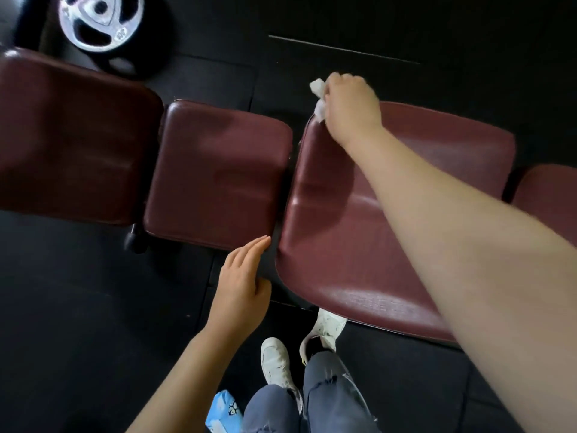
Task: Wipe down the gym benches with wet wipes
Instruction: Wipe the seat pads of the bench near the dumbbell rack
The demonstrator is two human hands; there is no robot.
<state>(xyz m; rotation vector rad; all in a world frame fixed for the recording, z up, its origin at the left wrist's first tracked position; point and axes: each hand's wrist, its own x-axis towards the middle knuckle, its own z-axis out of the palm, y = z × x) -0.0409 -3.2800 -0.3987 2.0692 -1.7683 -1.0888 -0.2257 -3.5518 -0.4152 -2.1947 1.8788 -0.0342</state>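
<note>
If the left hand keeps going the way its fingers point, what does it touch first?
Probably the near corner of the middle bench pad. The left hand has straight fingers aimed up and right, tips just short of that pad's edge beside the gap; height is unclear, so it might pass underneath.

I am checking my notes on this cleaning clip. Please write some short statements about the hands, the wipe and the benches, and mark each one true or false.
1. The right hand holds a white wipe at the far corner of a dark red bench pad. True.
2. The left hand holds a second wipe. False: its fingers are straight and it holds nothing.
3. A silver weight plate lies on the floor beyond the benches. True.
4. The blue wipe pack lies on top of a bench pad. False: it is low in the view, beside the person's leg.
5. The person wears black shoes. False: the shoes are white.
</note>
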